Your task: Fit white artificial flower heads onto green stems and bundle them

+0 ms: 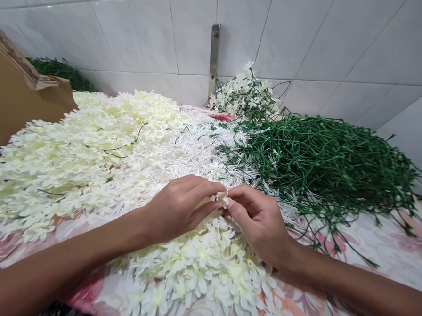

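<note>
A small white artificial flower (223,198) is pinched between my two hands, just above the middle of the work surface. My left hand (182,206) has thumb and fingertips closed on its left side. From the right, my right hand (257,217) pinches the same flower; its fingertips partly hide it. Below my hands lies a heap of loose cream-white petals (198,270). Behind them spreads a pile of thin white stamen-like pieces (193,150). Green plastic stems (324,159) are heaped at the right.
A large pile of cream-white petals (73,155) covers the left, beside a cardboard box (19,91). Assembled white flowers on green stems (246,94) lie against the tiled wall (309,40), near a metal bracket (214,59). A floral cloth (396,266) lies underneath.
</note>
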`<state>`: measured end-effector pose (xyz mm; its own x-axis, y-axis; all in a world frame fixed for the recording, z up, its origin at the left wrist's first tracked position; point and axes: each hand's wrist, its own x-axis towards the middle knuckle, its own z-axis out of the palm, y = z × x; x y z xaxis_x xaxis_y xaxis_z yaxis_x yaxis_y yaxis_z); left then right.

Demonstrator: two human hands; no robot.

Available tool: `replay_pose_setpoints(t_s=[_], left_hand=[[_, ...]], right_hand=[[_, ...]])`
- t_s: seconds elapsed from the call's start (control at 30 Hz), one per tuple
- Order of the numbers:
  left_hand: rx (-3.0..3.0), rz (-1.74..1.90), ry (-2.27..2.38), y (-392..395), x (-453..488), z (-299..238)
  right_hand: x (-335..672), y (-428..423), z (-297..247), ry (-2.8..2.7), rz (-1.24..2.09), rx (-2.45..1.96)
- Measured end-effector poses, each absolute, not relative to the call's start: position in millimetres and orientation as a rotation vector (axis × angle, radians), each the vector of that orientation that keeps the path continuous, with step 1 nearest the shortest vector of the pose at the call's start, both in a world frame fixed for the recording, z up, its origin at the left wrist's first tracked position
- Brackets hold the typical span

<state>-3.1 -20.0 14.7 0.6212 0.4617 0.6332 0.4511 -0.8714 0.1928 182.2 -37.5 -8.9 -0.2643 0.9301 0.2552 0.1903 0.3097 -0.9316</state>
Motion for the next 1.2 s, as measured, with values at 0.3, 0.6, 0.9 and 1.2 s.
replay_pose_setpoints(t_s=[0.3,0.6,0.9,1.2], left_hand=[[2.812,1.178,0.768,-19,-4,26],[2.445,1.062,1.022,-15,-12,35],[2.009,0.997,0.889,-12,-14,34],[2.018,1.006,0.813,-14,-11,32]], right_hand=[[182,-38,-8,-1.637,1.084,-1.058],[179,-35,-9,-1.451,1.164,-1.016],[182,-36,-11,-1.416,1.220,-0.952],[188,-38,-11,-1.554,1.083,-0.776]])
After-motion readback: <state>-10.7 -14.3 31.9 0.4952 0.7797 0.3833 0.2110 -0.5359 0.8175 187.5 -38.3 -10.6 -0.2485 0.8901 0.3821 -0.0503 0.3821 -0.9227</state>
